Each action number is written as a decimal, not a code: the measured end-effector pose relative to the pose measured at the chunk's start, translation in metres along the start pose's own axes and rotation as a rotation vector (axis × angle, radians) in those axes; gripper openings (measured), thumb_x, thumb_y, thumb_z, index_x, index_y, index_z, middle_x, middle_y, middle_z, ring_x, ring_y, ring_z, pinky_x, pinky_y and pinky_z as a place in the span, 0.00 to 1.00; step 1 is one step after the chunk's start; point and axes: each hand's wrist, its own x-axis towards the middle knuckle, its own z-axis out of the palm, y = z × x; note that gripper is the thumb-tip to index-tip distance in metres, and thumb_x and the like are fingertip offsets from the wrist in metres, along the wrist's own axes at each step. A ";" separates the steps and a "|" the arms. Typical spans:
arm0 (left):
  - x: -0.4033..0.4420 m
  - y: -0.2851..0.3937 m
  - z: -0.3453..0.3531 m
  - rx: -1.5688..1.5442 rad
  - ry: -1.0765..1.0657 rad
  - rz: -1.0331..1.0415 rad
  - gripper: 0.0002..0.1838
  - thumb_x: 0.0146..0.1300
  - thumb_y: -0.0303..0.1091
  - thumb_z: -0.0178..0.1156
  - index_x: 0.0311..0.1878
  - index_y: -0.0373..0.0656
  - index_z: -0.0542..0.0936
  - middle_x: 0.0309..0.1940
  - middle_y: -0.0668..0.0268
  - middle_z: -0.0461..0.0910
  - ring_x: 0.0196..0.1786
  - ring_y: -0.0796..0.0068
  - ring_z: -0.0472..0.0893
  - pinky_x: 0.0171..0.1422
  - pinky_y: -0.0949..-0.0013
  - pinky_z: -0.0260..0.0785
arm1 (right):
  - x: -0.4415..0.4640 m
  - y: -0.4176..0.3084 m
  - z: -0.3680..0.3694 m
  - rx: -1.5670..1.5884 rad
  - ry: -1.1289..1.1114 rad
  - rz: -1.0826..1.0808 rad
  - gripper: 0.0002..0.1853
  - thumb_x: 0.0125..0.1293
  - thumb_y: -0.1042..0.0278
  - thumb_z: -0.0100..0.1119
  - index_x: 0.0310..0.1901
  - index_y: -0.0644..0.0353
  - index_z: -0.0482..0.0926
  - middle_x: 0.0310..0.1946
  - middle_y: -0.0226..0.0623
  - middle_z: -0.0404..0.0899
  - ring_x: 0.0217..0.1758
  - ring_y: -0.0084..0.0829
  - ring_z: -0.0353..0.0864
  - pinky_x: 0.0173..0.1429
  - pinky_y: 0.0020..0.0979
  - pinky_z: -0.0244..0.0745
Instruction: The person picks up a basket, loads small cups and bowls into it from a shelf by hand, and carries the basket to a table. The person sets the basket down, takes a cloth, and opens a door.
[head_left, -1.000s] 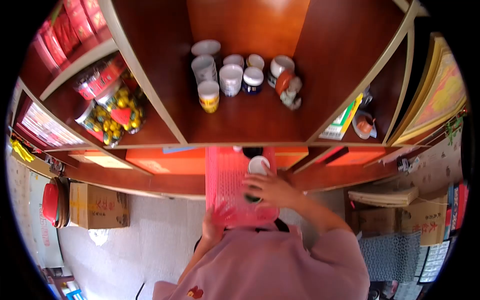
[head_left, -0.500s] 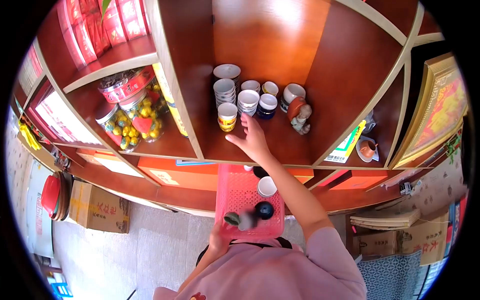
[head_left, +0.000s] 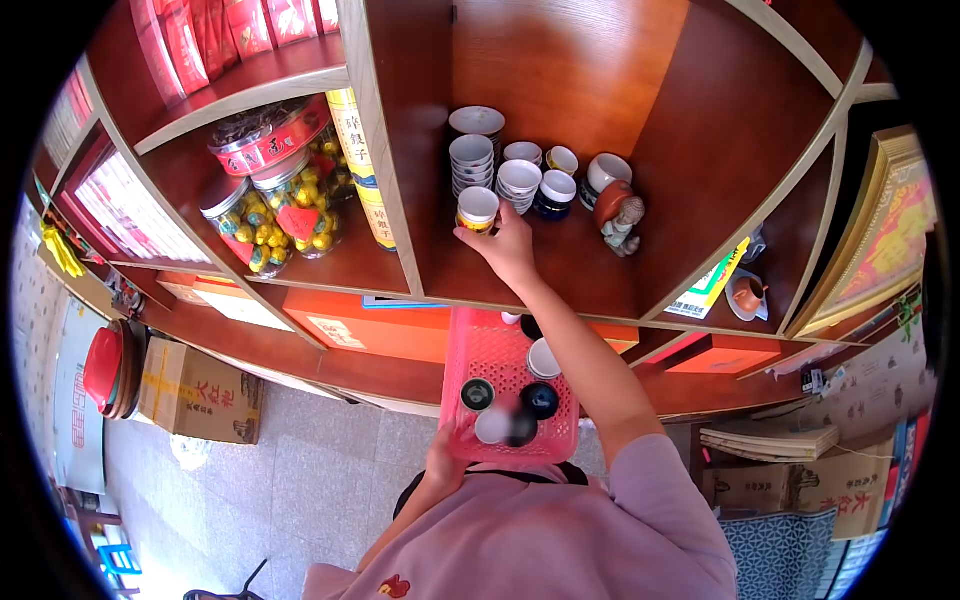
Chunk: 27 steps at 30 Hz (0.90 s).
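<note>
On the shelf, my right hand (head_left: 505,245) has its fingers around the yellow-and-white cup (head_left: 478,208) at the front of the cup group. Stacked white cups (head_left: 471,165), a second white stack (head_left: 518,180) and a dark blue cup (head_left: 556,192) stand close to it. My left hand (head_left: 443,462) grips the near left edge of a pink perforated basket (head_left: 490,352), held at my waist. Inside the basket are a green cup (head_left: 478,394), a dark blue cup (head_left: 540,400), a white cup (head_left: 544,359) and a few blurred cups near its front edge.
Right of the cups stands a clay figurine (head_left: 620,222). Jars of yellow sweets (head_left: 300,215) fill the left compartment. A small brown teapot (head_left: 747,294) sits in the right one. Orange boxes (head_left: 390,328) lie below. A cardboard box (head_left: 200,390) is on the floor.
My right hand has gone from above the basket up to the shelf and closed on the yellow-and-white cup. The view has shifted, and the basket's cups show more clearly.
</note>
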 end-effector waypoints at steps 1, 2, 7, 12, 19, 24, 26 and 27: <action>0.001 -0.001 -0.002 0.000 0.000 -0.001 0.35 0.70 0.55 0.49 0.70 0.40 0.60 0.65 0.55 0.68 0.67 0.51 0.69 0.69 0.45 0.61 | -0.003 -0.001 -0.002 0.028 -0.027 -0.002 0.31 0.50 0.60 0.78 0.51 0.67 0.74 0.44 0.41 0.84 0.47 0.30 0.84 0.49 0.31 0.78; 0.004 -0.002 -0.006 -0.001 -0.015 -0.009 0.35 0.70 0.55 0.49 0.70 0.39 0.60 0.65 0.54 0.68 0.67 0.51 0.69 0.70 0.46 0.61 | -0.007 -0.002 -0.005 0.056 -0.053 -0.004 0.30 0.51 0.62 0.77 0.52 0.66 0.74 0.45 0.39 0.83 0.48 0.29 0.84 0.49 0.30 0.78; 0.002 -0.001 -0.005 0.015 0.002 -0.023 0.37 0.70 0.57 0.49 0.69 0.35 0.61 0.65 0.52 0.69 0.67 0.53 0.69 0.71 0.48 0.61 | -0.049 -0.045 -0.038 0.383 -0.111 0.080 0.29 0.52 0.68 0.76 0.54 0.67 0.73 0.50 0.37 0.80 0.53 0.26 0.81 0.56 0.32 0.81; 0.007 -0.001 -0.007 0.008 -0.051 -0.065 0.35 0.72 0.56 0.44 0.69 0.35 0.62 0.66 0.52 0.69 0.67 0.55 0.69 0.71 0.51 0.60 | -0.117 -0.074 -0.070 0.345 -0.280 0.096 0.33 0.49 0.65 0.78 0.56 0.65 0.73 0.47 0.38 0.82 0.52 0.27 0.83 0.56 0.32 0.81; 0.000 0.008 0.007 0.032 -0.023 -0.013 0.32 0.73 0.50 0.44 0.71 0.38 0.60 0.67 0.55 0.68 0.68 0.56 0.69 0.72 0.50 0.60 | -0.176 -0.041 -0.059 0.077 -0.596 0.319 0.31 0.48 0.66 0.78 0.53 0.64 0.75 0.45 0.36 0.82 0.49 0.26 0.82 0.53 0.30 0.76; -0.003 0.012 0.013 0.003 -0.039 0.000 0.33 0.73 0.52 0.45 0.69 0.31 0.62 0.66 0.53 0.68 0.68 0.60 0.68 0.72 0.56 0.60 | -0.190 -0.018 -0.041 0.042 -0.656 0.358 0.30 0.49 0.62 0.78 0.51 0.65 0.76 0.43 0.38 0.84 0.47 0.26 0.83 0.53 0.31 0.77; -0.004 0.011 0.012 0.008 -0.037 0.005 0.34 0.73 0.52 0.46 0.69 0.31 0.62 0.66 0.53 0.68 0.68 0.60 0.68 0.72 0.56 0.60 | -0.195 -0.007 -0.036 0.038 -0.671 0.393 0.29 0.51 0.60 0.77 0.52 0.65 0.77 0.44 0.38 0.84 0.47 0.26 0.83 0.53 0.31 0.78; -0.003 0.010 0.011 0.015 -0.018 -0.002 0.34 0.73 0.52 0.46 0.69 0.31 0.62 0.66 0.53 0.68 0.68 0.60 0.68 0.72 0.56 0.59 | -0.194 -0.003 -0.034 0.088 -0.663 0.447 0.29 0.53 0.59 0.76 0.52 0.66 0.77 0.44 0.38 0.84 0.47 0.26 0.83 0.53 0.30 0.78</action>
